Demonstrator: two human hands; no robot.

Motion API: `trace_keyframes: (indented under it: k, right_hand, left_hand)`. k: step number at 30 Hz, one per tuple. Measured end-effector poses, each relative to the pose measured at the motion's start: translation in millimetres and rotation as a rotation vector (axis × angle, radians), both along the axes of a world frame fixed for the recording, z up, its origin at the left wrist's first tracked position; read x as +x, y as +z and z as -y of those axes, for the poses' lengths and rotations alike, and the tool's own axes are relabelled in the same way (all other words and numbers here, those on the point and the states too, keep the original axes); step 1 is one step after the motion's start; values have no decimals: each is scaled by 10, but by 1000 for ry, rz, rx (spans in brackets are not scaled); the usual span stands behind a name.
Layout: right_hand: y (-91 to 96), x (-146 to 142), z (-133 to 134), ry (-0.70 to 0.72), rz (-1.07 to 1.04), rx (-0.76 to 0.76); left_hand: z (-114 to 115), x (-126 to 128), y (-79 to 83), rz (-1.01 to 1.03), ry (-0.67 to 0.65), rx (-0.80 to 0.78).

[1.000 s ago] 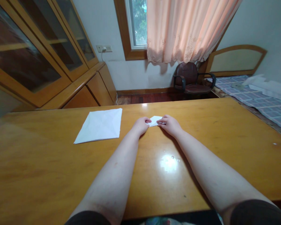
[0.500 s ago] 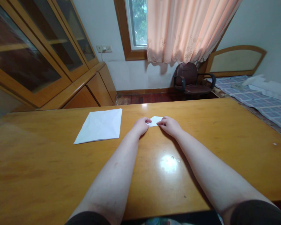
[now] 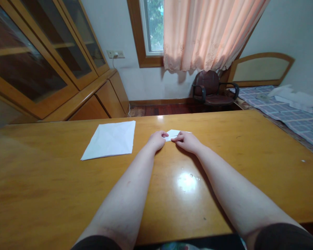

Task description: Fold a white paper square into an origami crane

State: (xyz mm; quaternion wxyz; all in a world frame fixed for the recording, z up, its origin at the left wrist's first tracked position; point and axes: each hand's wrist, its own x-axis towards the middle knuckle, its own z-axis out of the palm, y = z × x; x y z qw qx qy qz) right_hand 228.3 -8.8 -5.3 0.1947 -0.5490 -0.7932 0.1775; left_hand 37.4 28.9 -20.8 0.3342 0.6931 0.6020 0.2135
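Observation:
A small folded piece of white paper (image 3: 173, 133) lies on the wooden table (image 3: 156, 173) near its far edge. My left hand (image 3: 158, 140) grips the paper's left end, thumb and fingers pinched together. From the right, my right hand (image 3: 186, 141) presses its closed fingers onto the near side of the paper, partly covering it. A straight crease or edge shows between the two hands. Left of my left hand rests a stack of larger white paper sheets (image 3: 109, 139), with neither hand touching it.
Beyond the table stand a brown office chair (image 3: 210, 88) and a bed (image 3: 281, 100) with a checked cover. A glass-fronted wooden cabinet (image 3: 101, 100) is at the left. A tiny white scrap (image 3: 303, 160) lies at the table's right.
My right hand has slid slightly left along the paper, and a corner of the paper now shows beyond it on the right. My left hand stays in place.

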Motion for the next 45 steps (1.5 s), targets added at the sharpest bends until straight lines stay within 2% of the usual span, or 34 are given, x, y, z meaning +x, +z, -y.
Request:
trace_keyframes:
  k: [6, 16, 27, 34, 45]
  right_hand:
    - [0, -6, -10, 13, 13, -16]
    - [-28, -9, -14, -20, -18, -8]
    - [10, -26, 4, -37, -27, -30]
    - [3, -23, -3, -40, -23, -39]
    - [26, -26, 2, -42, -28, -36]
  left_hand:
    - [8, 76, 66, -150, 75, 43]
    - [47, 65, 90, -164, 48, 52]
    - [21, 63, 101, -129, 49, 8]
    - [61, 93, 97, -170, 69, 70]
    - [13, 34, 8, -23, 29, 5]
